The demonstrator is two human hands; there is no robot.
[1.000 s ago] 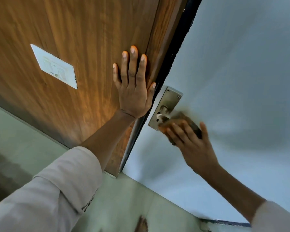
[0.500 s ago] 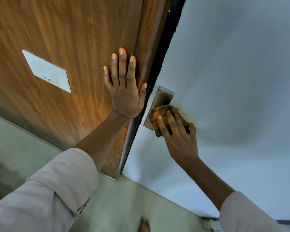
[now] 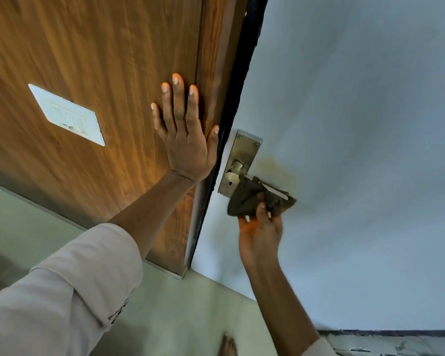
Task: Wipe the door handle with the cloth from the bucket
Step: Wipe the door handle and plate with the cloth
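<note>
While gripped, cloth (image 3: 252, 199) over handle (image 3: 275, 190), lever rightward-down.

I see a brown wood-grain wall panel (image 3: 88, 47) on my left, carrying a white switch plate (image 3: 67, 115) tilted in view. A black strip (image 3: 244, 68) runs along its edge beside a pale grey-blue surface (image 3: 357, 124). Below lies light greenish floor tile (image 3: 195, 317), warm light glowing on the wood.

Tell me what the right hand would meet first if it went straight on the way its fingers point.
Probably the handle: the right hand points up at it with the cloth already draped over it. Beyond it is the door.
</note>
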